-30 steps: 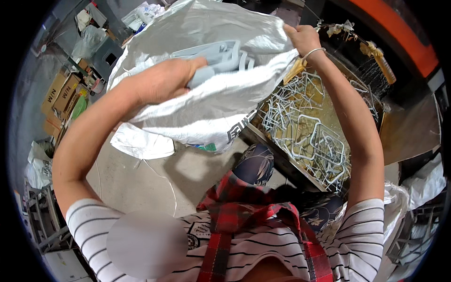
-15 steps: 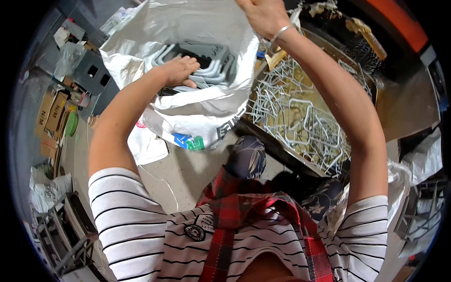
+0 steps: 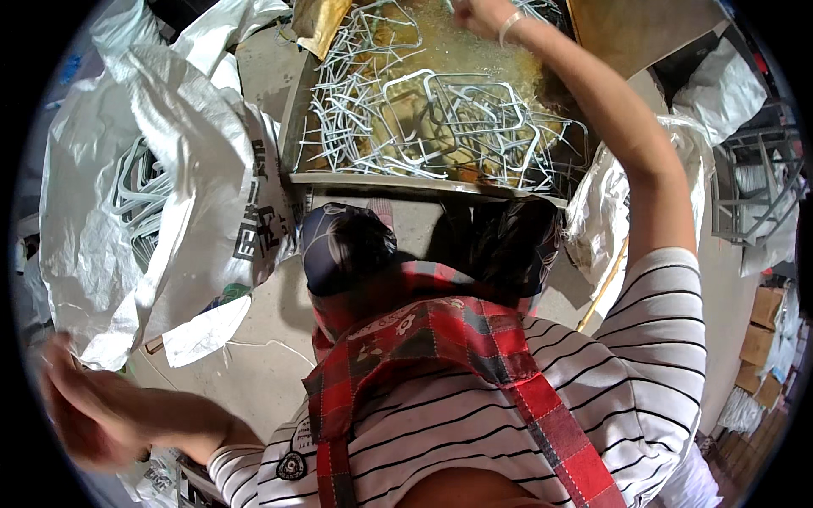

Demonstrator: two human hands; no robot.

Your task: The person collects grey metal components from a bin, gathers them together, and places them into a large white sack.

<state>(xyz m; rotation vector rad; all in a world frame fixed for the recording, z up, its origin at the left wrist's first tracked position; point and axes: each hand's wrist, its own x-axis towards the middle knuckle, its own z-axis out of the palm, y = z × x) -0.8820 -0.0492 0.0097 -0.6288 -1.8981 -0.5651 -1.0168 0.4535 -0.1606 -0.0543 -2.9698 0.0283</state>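
Note:
At the far left my left hand [image 3: 93,415] is blurred, its fingers apart with nothing seen in them, just below a white woven sack [image 3: 199,245]. Inside the sack's open mouth lie several grey bent-wire frames [image 3: 140,199]. My right hand [image 3: 487,17] reaches to the top edge, over the far part of a shallow metal tray [image 3: 423,184]. Its fingers are partly cut off and I cannot tell what they hold. The tray holds yellowish liquid, and a tangle of bent metal rods [image 3: 351,127] and rounded wire frames [image 3: 478,102] lies in it.
My knees [image 3: 347,245] are close to the tray's near edge. Another white sack [image 3: 601,212] stands right of the tray, with a metal rack [image 3: 754,182] beyond it. Cardboard boxes [image 3: 754,347] are stacked at the far right. A thin cord [image 3: 262,345] lies on the floor.
The view has turned right, so the tray is now in front and the sack at the left. My left hand has left the sack's wire frames; my right hand has left the sack's rim for the tray.

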